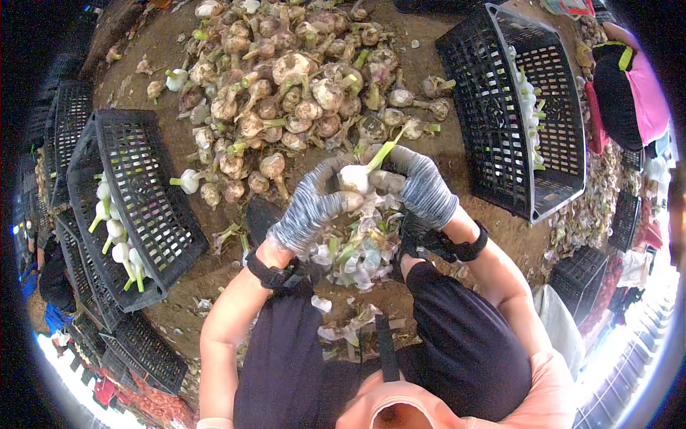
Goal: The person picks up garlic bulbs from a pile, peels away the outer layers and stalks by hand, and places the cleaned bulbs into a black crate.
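Between my two gloved hands is a white garlic bulb (354,178) with a green stem that points up and right. My left hand (314,202), in a grey striped glove, has its fingers closed on the bulb's left side. My right hand (423,187), gloved alike, closes on it from the right near the stem. Right beyond my hands lies a large heap of dirty, unpeeled garlic (293,100). Loose papery garlic skins (361,250) cover the ground below my hands, between my feet.
A black crate (153,207) with clean white bulbs stands at left, and another black crate (493,114) with bulbs at right. One clean bulb (189,181) lies at the heap's near left edge. Another person in a pink top (647,96) is at far right. More crates (146,354) stand at lower left.
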{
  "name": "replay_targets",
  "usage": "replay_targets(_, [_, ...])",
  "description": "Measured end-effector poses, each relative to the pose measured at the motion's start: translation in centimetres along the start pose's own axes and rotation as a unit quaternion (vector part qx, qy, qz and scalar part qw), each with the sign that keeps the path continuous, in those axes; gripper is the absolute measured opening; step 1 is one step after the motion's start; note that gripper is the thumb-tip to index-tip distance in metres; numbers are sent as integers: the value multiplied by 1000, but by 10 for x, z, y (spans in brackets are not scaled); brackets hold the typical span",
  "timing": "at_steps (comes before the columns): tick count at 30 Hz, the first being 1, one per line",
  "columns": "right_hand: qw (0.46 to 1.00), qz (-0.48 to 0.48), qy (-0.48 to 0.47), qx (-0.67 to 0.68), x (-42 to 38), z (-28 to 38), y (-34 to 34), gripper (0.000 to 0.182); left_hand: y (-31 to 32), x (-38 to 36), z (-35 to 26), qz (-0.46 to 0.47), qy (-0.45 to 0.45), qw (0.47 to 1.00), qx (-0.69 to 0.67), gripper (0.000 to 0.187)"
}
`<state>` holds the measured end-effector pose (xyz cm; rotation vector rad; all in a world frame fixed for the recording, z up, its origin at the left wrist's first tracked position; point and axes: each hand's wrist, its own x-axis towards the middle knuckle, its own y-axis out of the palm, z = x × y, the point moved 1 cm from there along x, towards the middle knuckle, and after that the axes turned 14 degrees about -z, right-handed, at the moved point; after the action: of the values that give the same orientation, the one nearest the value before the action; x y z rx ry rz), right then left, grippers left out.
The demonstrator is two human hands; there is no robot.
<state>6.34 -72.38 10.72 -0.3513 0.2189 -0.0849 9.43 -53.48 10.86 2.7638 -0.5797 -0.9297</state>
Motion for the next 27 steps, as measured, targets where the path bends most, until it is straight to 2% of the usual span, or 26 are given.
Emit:
replay_targets(1, [1000,0,0,0,-1,0,1,25,2,-1,-1,-7,37,998,55,62])
replay_targets(2, [997,-20,43,65,-2,1,4,22,2,0,1,-8,37,998,55,62])
replay_targets(3, [987,-41,86,131,-3,2,6,21,3,3,3,-34,107,987,114,59])
replay_targets(4, [984,-48,108,136,-4,6,7,19,2,4,5,-59,177,967,171,57])
replay_targets(5, [984,-48,108,136,-3,6,5,19,1,4,8,-60,177,967,171,57])
replay_targets(7, [978,7,172,121,-2,5,1,17,-3,4,16,-66,29,997,-4,55])
replay_targets(9, [984,0,145,107,-4,7,1,19,-11,12,26,-40,34,998,-22,51])
replay_targets(10, [983,12,144,115,-5,8,2,21,-10,8,16,-23,-105,989,-99,47])
replay_targets(11, [982,25,142,122,-5,9,2,24,-9,5,11,-6,-240,955,-174,45])
replay_targets(12, [984,32,149,96,-6,13,2,28,-10,7,18,24,-297,935,-191,46])
replay_targets(15, [991,32,120,59,-8,24,1,30,-11,11,13,5,-316,933,-173,46])
replay_targets(16, [990,14,121,76,-9,24,3,32,-11,12,14,-22,-292,945,-146,45])
replay_targets(17, [990,14,120,75,-8,18,4,32,-9,13,14,-49,-225,967,-109,45])
replay_targets(19, [985,-20,128,117,-7,5,5,33,-7,13,14,-92,-29,995,-21,48])
replay_targets(21, [977,-32,141,159,-7,5,9,32,-5,8,10,-105,104,987,64,56])
replay_targets(23, [981,-53,140,121,-7,1,11,30,-2,4,8,-103,147,979,95,66])
replay_targets(24, [981,-53,140,121,-7,-1,12,30,-3,6,9,-103,94,988,58,71])
replay_targets(26, [989,-74,66,109,-7,-1,13,27,-4,8,9,-87,117,986,76,65])
replay_targets(27, [989,-74,65,109,-7,-2,10,27,-5,9,8,-72,138,983,94,59])
